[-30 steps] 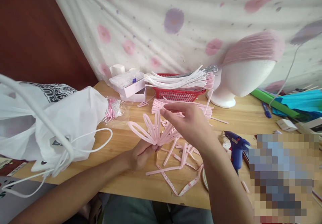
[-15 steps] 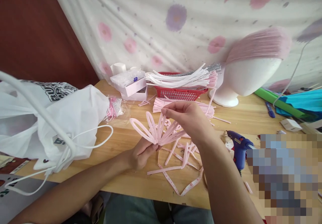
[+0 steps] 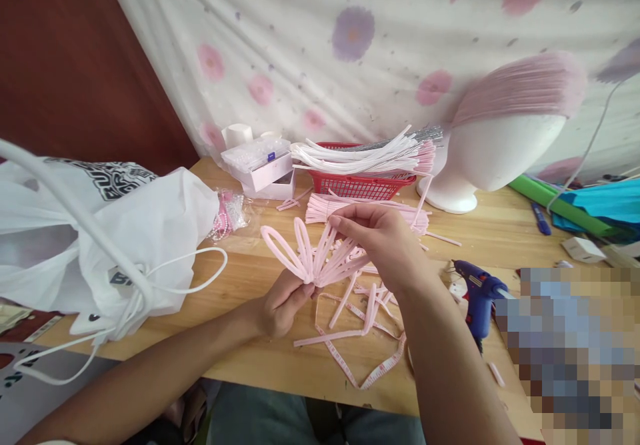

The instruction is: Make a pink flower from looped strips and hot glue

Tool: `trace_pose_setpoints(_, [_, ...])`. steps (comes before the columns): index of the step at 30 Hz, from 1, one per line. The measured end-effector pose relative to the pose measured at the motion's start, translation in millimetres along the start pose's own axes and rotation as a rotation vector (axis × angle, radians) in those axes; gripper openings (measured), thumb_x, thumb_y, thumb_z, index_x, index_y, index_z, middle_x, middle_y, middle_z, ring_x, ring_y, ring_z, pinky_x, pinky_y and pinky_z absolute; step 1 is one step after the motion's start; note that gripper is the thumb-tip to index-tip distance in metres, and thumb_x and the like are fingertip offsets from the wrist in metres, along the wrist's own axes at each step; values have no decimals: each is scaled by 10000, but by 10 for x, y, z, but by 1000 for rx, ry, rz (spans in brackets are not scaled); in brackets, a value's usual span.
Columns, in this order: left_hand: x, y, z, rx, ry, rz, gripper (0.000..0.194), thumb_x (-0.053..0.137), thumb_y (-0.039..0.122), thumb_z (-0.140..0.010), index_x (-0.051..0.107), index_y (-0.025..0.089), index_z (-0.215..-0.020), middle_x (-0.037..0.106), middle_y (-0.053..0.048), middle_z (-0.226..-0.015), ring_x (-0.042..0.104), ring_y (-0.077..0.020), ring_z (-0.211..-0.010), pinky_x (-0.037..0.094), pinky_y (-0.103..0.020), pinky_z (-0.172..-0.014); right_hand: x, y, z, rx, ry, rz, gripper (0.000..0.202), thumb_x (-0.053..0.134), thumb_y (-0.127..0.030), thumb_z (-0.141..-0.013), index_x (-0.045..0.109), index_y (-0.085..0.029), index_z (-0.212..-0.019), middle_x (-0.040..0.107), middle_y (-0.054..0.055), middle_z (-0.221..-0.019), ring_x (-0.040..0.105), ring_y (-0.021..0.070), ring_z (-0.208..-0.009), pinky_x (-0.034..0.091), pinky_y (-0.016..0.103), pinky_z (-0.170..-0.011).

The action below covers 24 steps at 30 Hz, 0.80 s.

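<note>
Table (image 3: 240, 358), toward front edge: left hand (image 3: 289, 300) clasped pink loops (image 3: 317, 274) at base; right hand (image 3: 376, 240) pinched one tip. I judged them light, pliable, best base-held.

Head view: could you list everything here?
chenille loops: several, pink, centre
basket: one, red, back
chenille stems: many, mostly white, in basket
chenille bundle: one, pink, before basket
chenille pieces: several, pink, front
tape measure: one, white, front
boxes: several, pale, back left
bead packet: one, pinkish, left
bag: one, white, left
mannequin head: one, white, right
cap: one, pink, atop mannequin head
glue gun: one, blue, right
marker: one, blue, right
roll: one, green, right
curtain: one, white, flowered, behind
table: one, brown, beneath
left hand: one, bare, holding loops
right hand: one, bare, at loops
</note>
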<state>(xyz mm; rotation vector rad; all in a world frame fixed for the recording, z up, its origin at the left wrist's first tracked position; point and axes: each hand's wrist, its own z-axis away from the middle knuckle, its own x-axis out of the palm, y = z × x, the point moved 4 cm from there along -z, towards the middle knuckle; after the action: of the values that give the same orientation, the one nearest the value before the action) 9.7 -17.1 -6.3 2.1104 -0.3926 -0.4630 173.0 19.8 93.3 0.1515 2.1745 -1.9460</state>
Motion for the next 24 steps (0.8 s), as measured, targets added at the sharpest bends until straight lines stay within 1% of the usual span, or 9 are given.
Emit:
trace_pose_setpoints(4, [0, 25, -12, 11, -39, 7, 382, 322, 440, -1044, 490, 186, -814, 472, -23, -762, 458, -175, -738, 396, -341, -727, 38, 10, -2, -22, -12, -25, 255, 699, -422, -818, 730, -171, -786, 657, 4, -701, 547, 128, -643, 385, 265, -605])
trace_pose_setpoints(9, [-6, 58, -46, -33, -38, -1, 432, 315, 517, -1028, 464, 194, -784, 435, -15, -720, 418, -175, -699, 367, -339, -687, 56, 22, -2, -12, 0, -77, 269, 709, -430, -812, 725, -161, -809, 640, 10, -694, 527, 121, -620, 373, 247, -550])
trace_pose_setpoints(14, [2, 47, -53, -35, -18, 8, 439, 310, 528, -1025, 430, 202, -755, 416, -9, -695, 392, -169, -672, 350, -333, -656, 48, 14, 20, -3, 24, -163, 242, 743, -404, -801, 720, -163, -803, 652, 2, -701, 546, 113, -626, 403, 249, -589])
trace_pose_setpoints(19, [2, 8, -21, -35, 20, 3, 403, 320, 499, -1033, 446, 199, -796, 436, -12, -717, 404, -165, -683, 369, -329, -660, 40, 36, 38, -21, 49, -195, 242, 758, -410, -796, 733, -171, -822, 689, 11, -730, 590, 129, -648, 445, 270, -640])
trace_pose_setpoints(24, [-5, -1, -14, -51, 27, 6, 409, 312, 515, -1030, 434, 203, -798, 428, -13, -728, 400, -165, -687, 376, -323, -654, 40, 84, 49, -18, 66, -227, 238, 757, -415, -805, 728, -179, -810, 698, 9, -736, 602, 128, -648, 452, 267, -645])
